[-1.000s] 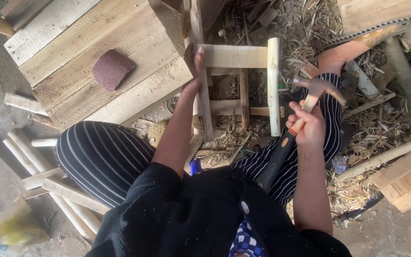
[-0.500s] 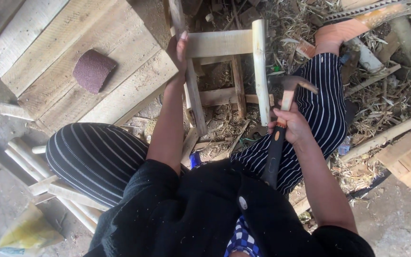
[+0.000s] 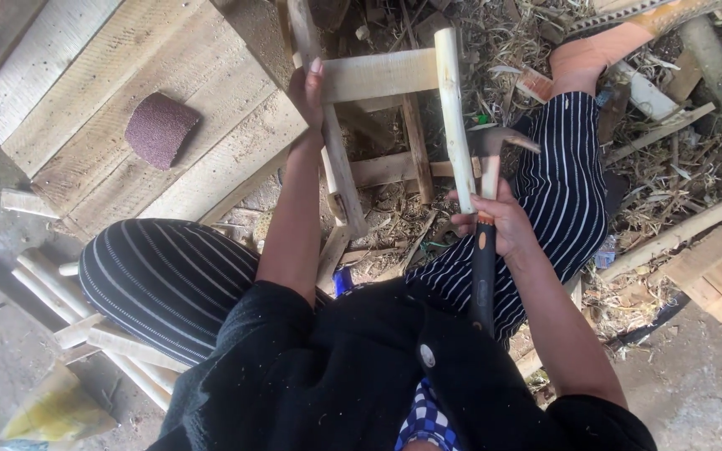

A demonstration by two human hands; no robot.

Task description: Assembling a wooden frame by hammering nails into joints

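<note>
Here, a small unfinished wooden stool frame [image 3: 386, 125] lying tipped between the knees, legs running roughly toward and away from the body, top rail crosswise at the far end. Left hand [image 3: 309, 93] wrapped around the left leg near its upper joint, fingers [image 3: 315, 71] closed on the wood. Right hand [image 3: 495, 219] gripped tight on a hammer [image 3: 485, 209] close under the head, long axis nearly straight up the frame: dark handle trailing back toward the lap, metal head at the far end, claw pointing right, just beside the right leg of the stool frame. Left of it all, a pale plank table [image 3: 68, 100] carrying a folded maroon sandpaper piece [image 3: 159, 129]. Wood shavings [image 3: 662, 167] and offcuts strewn over the ground on the right.
</note>
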